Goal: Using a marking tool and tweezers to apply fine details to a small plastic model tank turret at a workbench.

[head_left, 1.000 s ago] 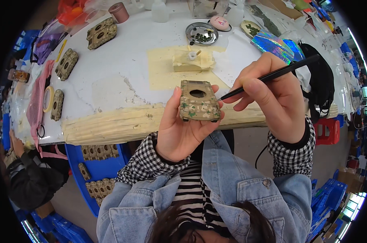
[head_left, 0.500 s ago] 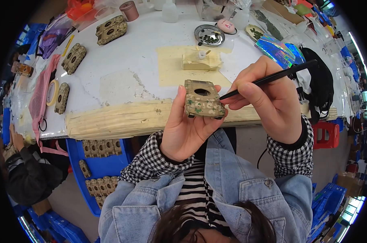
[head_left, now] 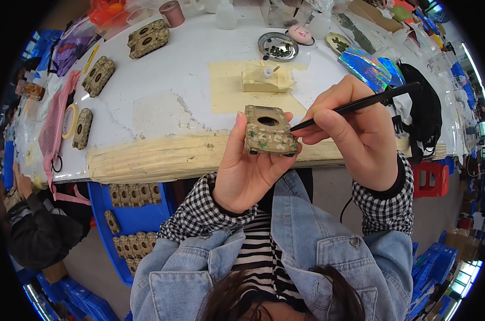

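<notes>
My left hand (head_left: 248,174) grips a camouflage-painted model tank hull (head_left: 271,140) from below and the sides, above the table's front edge. The hull has a round dark opening on top and green and tan patches on its sloped end. Between the thumb and fingers of my right hand (head_left: 355,134) are slim black tweezers (head_left: 368,101). Their pointed tip meets or nearly meets the hull's right side beside the opening; whether the tip holds anything is too small to tell.
Beyond the hull stands a tape-covered block (head_left: 266,80) with a small white cup. A round metal dish (head_left: 278,47) holds small dark green pieces. More hulls (head_left: 98,76) lie at the left; a blue tray (head_left: 106,200) below holds several. A person (head_left: 44,230) sits at far left.
Hardly anything differs. The view has shifted slightly, while both hands, the hull and the tweezers keep almost the same pose.
</notes>
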Demonstrator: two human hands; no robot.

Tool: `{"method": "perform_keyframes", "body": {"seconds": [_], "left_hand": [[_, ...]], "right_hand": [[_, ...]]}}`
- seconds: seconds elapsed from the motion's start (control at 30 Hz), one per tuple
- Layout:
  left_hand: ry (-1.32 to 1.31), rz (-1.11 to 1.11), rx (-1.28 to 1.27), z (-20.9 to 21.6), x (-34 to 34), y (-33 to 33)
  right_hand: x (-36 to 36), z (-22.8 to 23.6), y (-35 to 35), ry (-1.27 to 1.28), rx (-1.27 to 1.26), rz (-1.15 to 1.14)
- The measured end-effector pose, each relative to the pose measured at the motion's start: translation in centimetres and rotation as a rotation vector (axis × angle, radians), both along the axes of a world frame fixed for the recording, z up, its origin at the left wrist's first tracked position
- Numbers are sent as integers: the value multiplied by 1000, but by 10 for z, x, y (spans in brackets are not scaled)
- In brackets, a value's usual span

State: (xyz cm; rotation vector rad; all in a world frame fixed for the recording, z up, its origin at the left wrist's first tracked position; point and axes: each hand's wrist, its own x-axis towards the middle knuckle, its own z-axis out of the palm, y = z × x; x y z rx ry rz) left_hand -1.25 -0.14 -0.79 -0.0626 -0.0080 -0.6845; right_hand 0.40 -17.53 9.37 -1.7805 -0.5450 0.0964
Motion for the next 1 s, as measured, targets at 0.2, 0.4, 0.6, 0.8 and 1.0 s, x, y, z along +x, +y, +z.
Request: {"method": "perform_keyframes", "body": {"seconds": [0.2, 0.4, 0.6, 0.8, 1.0], "left_hand": [[-36, 20, 37, 4, 0, -1], [-41, 19, 38, 4, 0, 0], [-45, 19, 30, 3, 1, 0], [-36, 26, 39, 4, 0, 0], [-40, 20, 33, 3, 1, 0]], "right_hand": [[0, -1, -1, -4, -1, 12], [1, -2, -1, 1, 9, 18], [1, -3, -1, -6, 12, 16], [2, -4, -1, 5, 16, 21], [3, -4, -1, -15, 1, 27]]}}
